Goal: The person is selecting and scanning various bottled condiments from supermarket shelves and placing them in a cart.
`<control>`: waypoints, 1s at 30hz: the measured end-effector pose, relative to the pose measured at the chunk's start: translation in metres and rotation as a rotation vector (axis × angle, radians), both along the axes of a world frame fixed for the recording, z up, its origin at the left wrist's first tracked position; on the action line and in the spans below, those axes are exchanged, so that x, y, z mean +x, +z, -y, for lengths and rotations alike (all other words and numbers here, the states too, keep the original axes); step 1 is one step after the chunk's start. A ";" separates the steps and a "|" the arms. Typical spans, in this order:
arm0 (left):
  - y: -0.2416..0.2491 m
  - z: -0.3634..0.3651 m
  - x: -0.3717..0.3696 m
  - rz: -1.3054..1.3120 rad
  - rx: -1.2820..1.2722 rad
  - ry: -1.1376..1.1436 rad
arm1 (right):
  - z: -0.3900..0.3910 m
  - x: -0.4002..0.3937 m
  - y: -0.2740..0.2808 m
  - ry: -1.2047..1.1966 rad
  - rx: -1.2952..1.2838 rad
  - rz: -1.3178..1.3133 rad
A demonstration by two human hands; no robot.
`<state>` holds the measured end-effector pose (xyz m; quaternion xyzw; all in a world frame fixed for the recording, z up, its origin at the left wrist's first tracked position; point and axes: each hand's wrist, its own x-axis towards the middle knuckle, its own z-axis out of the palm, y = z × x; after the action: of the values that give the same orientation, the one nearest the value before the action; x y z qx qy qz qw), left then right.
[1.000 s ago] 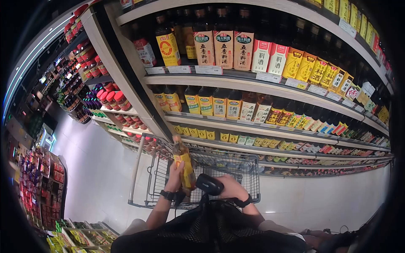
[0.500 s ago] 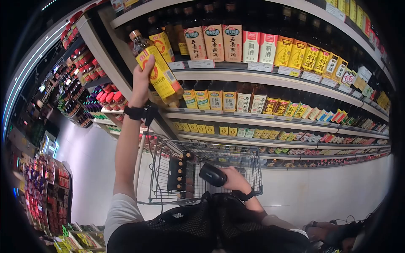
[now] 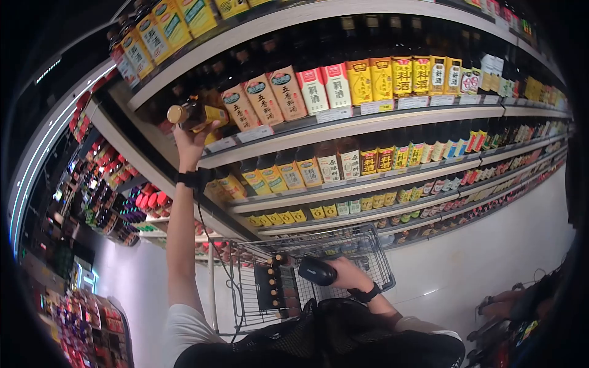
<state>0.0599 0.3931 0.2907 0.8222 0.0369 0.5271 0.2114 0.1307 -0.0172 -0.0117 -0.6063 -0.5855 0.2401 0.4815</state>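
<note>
At the left end of an upper shelf, my left hand (image 3: 191, 141) is closed around a cooking wine bottle (image 3: 196, 115). The bottle's tan cap points toward me, and only part of its yellow label shows. Boxed bottles with peach labels (image 3: 262, 98) stand just to the right of it. Lower down, over the shopping cart (image 3: 383, 270), my right hand (image 3: 351, 274) grips a black handheld scanner (image 3: 317, 272). Its front end points left. Both wrists wear black bands, and a cable hangs from the left one.
Long shelves (image 3: 362, 127) of yellow, red and white labelled bottles curve away to the right. Several dark bottles (image 3: 273, 283) stand in the cart's left part. Red-lidded jars (image 3: 150, 201) fill a display at left. Another person's legs (image 3: 512, 302) show at lower right.
My left hand has carried the bottle from in front of the shelf into its left end, and the bottle's cap has turned toward me. My right hand still holds the scanner. The view has shifted upward.
</note>
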 end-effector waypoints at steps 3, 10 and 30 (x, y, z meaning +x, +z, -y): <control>-0.003 0.003 0.006 -0.070 -0.005 0.097 | 0.003 0.003 0.005 -0.044 0.002 -0.002; -0.006 0.009 0.025 0.017 0.069 0.144 | 0.007 0.010 -0.007 -0.061 -0.031 0.013; 0.022 0.001 0.027 -0.061 0.527 0.835 | 0.001 0.006 -0.018 -0.012 -0.017 0.016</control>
<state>0.0870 0.3916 0.3131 0.7777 0.2348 0.5341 -0.2340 0.1365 -0.0177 -0.0298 -0.6159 -0.5837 0.2373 0.4729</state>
